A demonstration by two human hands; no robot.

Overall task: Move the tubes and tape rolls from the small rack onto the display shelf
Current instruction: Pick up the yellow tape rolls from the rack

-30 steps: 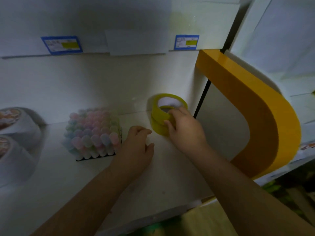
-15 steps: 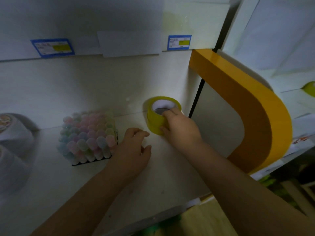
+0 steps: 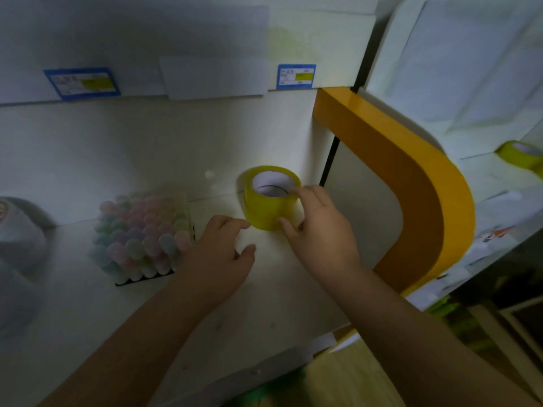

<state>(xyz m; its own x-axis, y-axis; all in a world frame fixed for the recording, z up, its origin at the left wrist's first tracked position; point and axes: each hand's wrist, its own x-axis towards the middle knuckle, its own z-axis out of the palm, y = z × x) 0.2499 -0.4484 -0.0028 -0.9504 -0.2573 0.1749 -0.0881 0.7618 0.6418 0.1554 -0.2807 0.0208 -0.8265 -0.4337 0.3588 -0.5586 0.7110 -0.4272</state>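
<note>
While we settle the yellow tape roll flat at the back of the display shelf, mid-frame, this placement looks nearly done.
A second ago it tilted on edge; now its core faces up. Our right hand pinches it loosely, thumb low, fingers on the rim; our left hand rests half-curled beside it, holding nothing. Another roll waits at far right.
</note>
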